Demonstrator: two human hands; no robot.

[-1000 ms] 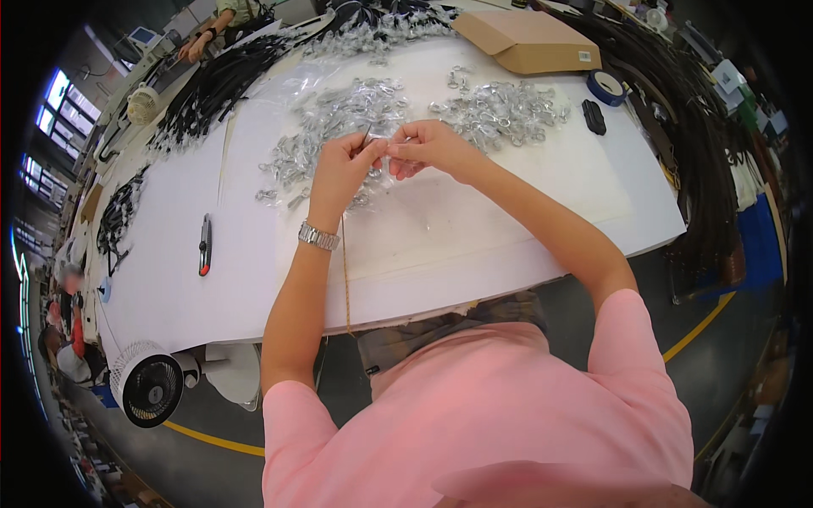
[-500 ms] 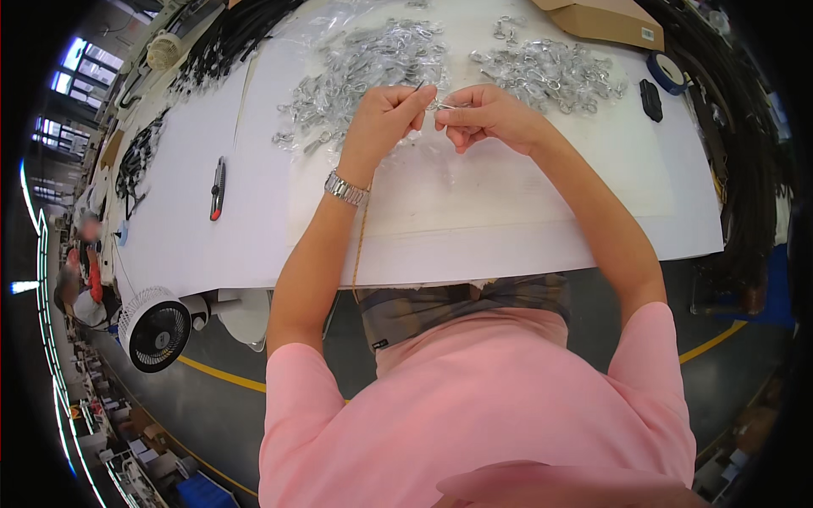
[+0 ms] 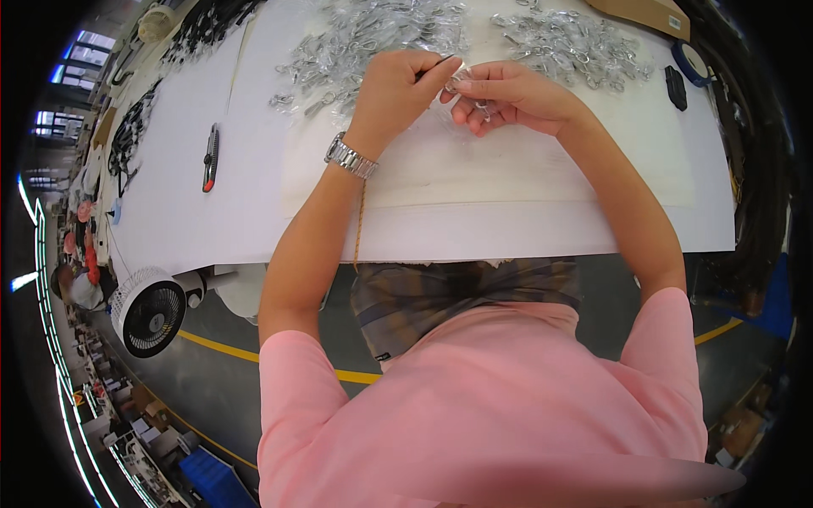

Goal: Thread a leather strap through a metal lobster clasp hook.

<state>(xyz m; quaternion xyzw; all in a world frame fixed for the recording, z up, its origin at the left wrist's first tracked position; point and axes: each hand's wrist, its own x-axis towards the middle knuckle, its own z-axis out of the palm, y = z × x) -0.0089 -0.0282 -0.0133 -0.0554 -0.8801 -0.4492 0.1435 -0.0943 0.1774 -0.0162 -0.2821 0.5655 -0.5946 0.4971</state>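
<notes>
My left hand is closed, with the thumb pressed on the forefinger. A thin dark pointed tool sticks out of its grip. Close against it, my right hand pinches a small silver metal ring between thumb and forefinger, the other fingers curled loosely below. A further shiny metal part shows among those fingers, its kind unclear. Beyond the left hand spreads a pile of silver metal hooks in clear plastic bags. Past the right hand lies a second pile of bagged metal hooks.
A cutter knife lies at left on the white tabletop. Black straps lie farther left. At the right are a black oblong object, a blue tape roll and a cardboard box. A fan stands by the near left edge.
The view has shifted, so the table and its contents sit higher in the picture. Both hands remain together; the right fingers have spread a little and the ring shows more clearly.
</notes>
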